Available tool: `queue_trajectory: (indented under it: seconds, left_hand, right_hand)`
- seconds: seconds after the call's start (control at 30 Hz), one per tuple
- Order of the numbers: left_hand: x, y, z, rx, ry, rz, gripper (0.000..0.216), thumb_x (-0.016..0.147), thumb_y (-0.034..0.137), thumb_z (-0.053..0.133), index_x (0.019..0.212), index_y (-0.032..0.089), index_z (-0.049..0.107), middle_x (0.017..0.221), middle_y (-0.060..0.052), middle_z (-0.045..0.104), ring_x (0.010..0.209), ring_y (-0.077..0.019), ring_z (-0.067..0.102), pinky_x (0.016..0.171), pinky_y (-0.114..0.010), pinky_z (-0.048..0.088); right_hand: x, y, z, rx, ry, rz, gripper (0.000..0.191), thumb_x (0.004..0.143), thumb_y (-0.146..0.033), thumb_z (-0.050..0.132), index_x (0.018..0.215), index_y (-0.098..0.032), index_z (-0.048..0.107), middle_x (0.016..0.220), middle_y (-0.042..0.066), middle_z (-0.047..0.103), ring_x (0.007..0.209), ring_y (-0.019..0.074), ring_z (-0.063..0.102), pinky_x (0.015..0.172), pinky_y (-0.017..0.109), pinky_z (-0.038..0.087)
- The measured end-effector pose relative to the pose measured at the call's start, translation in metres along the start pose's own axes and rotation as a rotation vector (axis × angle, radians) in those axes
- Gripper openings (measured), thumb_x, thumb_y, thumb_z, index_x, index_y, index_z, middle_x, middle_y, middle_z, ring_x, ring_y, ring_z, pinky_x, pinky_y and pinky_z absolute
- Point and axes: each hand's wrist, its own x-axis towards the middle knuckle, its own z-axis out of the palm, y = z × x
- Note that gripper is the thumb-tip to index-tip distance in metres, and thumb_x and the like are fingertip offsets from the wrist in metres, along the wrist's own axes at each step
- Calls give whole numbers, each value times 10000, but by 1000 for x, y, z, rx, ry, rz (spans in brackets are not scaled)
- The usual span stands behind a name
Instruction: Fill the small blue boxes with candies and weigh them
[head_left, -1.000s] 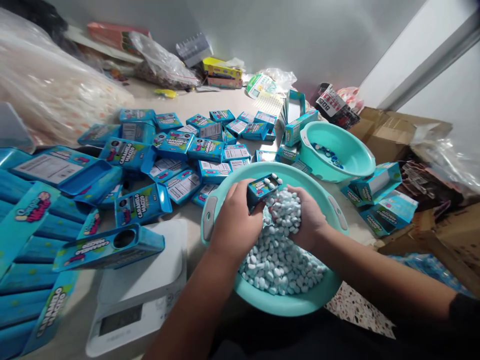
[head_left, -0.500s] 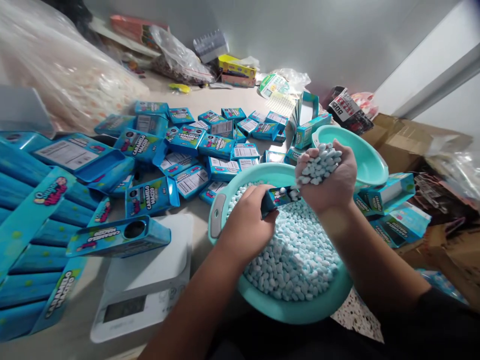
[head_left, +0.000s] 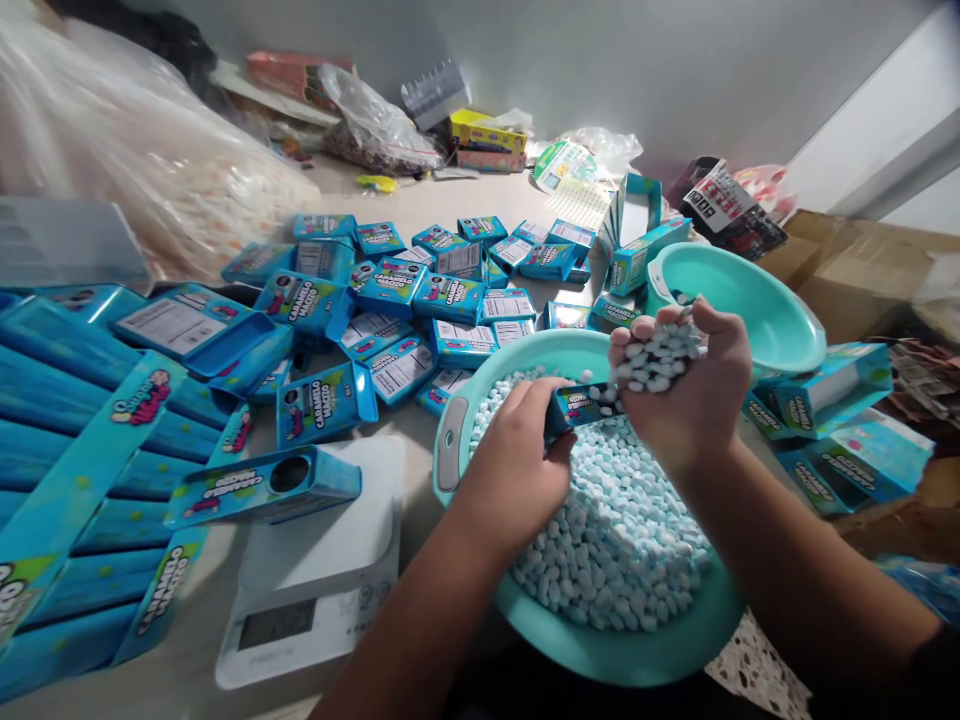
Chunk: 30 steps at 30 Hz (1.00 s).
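Over a turquoise basin (head_left: pixel 600 660) full of pale blue candies (head_left: pixel 607 540), my left hand (head_left: pixel 517 470) is closed around a small blue candy box (head_left: pixel 581 402), tilted with its open end toward the right. My right hand (head_left: pixel 690 390) is cupped, fingers curled around a heap of candies (head_left: pixel 656 358), and its edge meets the box opening. Some candies sit at the mouth of the box. Left of the basin, another blue box (head_left: pixel 262 485) with a round dark window lies on a white kitchen scale (head_left: pixel 322 570); its display is unreadable.
Many blue boxes (head_left: pixel 390 285) are scattered behind the basin. A display carton of boxes (head_left: pixel 97 500) stands at the left, below a large clear bag (head_left: pixel 187 190). At the right are an empty turquoise basin (head_left: pixel 742 300), open blue cartons (head_left: pixel 832 390) and cardboard boxes (head_left: pixel 870 260).
The whole view has shifted, so things appear slightly further right. Candies in my right hand have dropped a little in number, and several more show at the box mouth.
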Motion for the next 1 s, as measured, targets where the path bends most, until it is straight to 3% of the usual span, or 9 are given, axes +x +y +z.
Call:
queue_trajectory:
  seconds: [0.3,0.5,0.63,0.8,0.9,1.0]
  left_hand:
    - [-1,-1,2,0,18,-13,453,855,95,611,1279,253,589,1317,-98,635,1271,-275,586,1104,-463,479]
    - [0,-2,2,11,39,7,447,857,102,621,1282,235,582,1327,-90,628,1275,-252,580,1103,-426,475]
    - [0,-3,2,0,47,-1,440,871,127,616,1300,219,575,1310,-97,632,1248,-246,589,1093,-426,478]
    - [-1,0,0,13,125,-47,439,871,165,641,1301,225,573,1308,-103,635,1211,-259,614,1025,-430,519]
    - [-2,3,-2,72,189,-46,421,883,160,631,1289,252,566,1298,-89,643,1182,-260,629,949,-419,547]
    - [-4,4,-2,144,224,-32,416,896,161,622,1291,268,549,1315,-89,637,1196,-272,622,925,-425,550]
  right_hand:
    - [-8,-6,13,148,146,125,205,836,-423,539,784,-255,644,702,-2,644,720,154,673,807,344,576]
    - [-9,-6,11,103,-19,45,299,884,-513,567,775,-258,676,708,1,676,776,172,710,878,374,580]
    - [-12,-4,12,3,-121,20,390,931,-543,533,782,-248,740,866,40,742,897,199,720,932,410,566]
    - [-13,-3,8,-449,-348,-251,193,927,-368,632,898,-282,802,1114,55,724,1121,228,654,1006,418,508]
    - [-11,0,5,-668,-474,-467,109,882,-278,713,950,-271,797,1061,72,703,1043,221,655,952,410,515]
    - [-6,4,2,-743,-498,-577,97,894,-243,701,941,-255,786,942,59,689,895,195,653,819,373,531]
